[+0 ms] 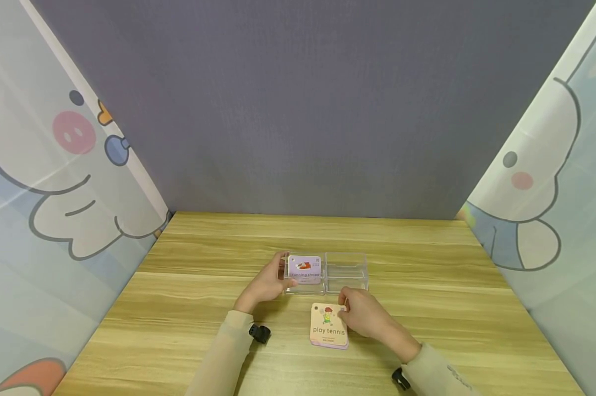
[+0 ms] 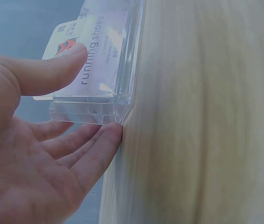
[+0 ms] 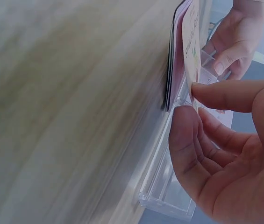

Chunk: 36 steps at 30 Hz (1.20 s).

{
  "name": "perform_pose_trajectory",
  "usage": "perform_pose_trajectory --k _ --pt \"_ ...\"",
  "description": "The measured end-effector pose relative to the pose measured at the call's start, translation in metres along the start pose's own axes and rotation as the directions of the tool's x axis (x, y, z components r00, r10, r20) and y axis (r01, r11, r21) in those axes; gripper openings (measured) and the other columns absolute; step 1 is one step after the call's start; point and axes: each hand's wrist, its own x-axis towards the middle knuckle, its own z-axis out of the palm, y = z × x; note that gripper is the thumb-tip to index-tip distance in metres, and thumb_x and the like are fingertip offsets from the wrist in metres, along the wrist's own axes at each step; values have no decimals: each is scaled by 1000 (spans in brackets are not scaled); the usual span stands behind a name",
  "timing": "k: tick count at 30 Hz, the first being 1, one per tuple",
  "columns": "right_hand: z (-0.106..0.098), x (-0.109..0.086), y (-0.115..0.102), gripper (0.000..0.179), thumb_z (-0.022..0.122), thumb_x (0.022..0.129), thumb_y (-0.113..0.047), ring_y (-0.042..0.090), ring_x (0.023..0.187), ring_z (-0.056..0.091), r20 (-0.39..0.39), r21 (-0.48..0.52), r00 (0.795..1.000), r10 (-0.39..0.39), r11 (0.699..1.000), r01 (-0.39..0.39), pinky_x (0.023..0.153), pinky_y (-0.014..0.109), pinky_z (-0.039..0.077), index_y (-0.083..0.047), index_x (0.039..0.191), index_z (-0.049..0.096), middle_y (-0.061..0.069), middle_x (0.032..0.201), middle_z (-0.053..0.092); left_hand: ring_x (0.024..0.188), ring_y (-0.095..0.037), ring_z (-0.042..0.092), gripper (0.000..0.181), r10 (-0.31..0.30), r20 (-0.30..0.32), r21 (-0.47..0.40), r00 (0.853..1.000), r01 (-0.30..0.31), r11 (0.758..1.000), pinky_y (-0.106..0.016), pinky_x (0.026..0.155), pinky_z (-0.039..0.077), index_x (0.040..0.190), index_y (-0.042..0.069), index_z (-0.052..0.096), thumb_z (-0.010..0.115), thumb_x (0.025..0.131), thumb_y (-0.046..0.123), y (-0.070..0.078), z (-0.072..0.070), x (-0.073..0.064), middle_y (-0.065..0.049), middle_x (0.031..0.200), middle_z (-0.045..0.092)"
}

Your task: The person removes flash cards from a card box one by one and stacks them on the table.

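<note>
A clear plastic box [image 1: 346, 271] with compartments side by side stands on the table. My left hand [image 1: 268, 280] grips its left end, with the thumb at the front and the other fingers [image 2: 96, 154] against the end wall. In the left compartment a purple "running shoes" card [image 1: 305, 266] leans upright; the right compartment holds no card. Nearer me is a cream "play tennis" card [image 1: 327, 323], lying over other cards whose purple edge shows below. My right hand [image 1: 366, 314] pinches its upper right edge between thumb and fingertips, and the right wrist view shows that edge lifted off the stack.
The wood-grain table [image 1: 189, 308] runs back to a grey panel [image 1: 307, 121]. Curtains with cartoon animals [image 1: 25, 231] hang along both sides. A black wrist strap [image 1: 260, 333] is on the left forearm, and another black strap [image 1: 400, 379] on the right.
</note>
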Motion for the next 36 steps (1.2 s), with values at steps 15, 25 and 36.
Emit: perform_pose_trajectory --k 15,25,36 --pt "5 5 -4 14 71 84 3 12 57 44 2 -89 1000 -2 996 2 48 26 36 -4 88 60 -2 68 49 116 -30 58 77 -5 -5 -9 1000 5 1000 -51 100 48 154 2 29 74 93 9 0 0 0 -15 128 56" --pt "6 5 -4 21 72 82 5 15 59 46 15 -113 1000 1 994 1 49 27 38 -8 80 56 -1 70 50 115 -30 58 77 7 -3 1 1000 -7 1000 -51 99 48 155 2 28 73 93 10 -1 -1 0 -15 128 56" --pt "0 13 -15 11 70 84 -1 11 60 49 -45 -169 999 -22 986 14 50 27 42 -10 84 63 -4 70 54 117 -31 58 77 -7 -1 1 1000 7 1000 -51 101 48 155 2 28 73 94 10 1 0 0 -15 130 56"
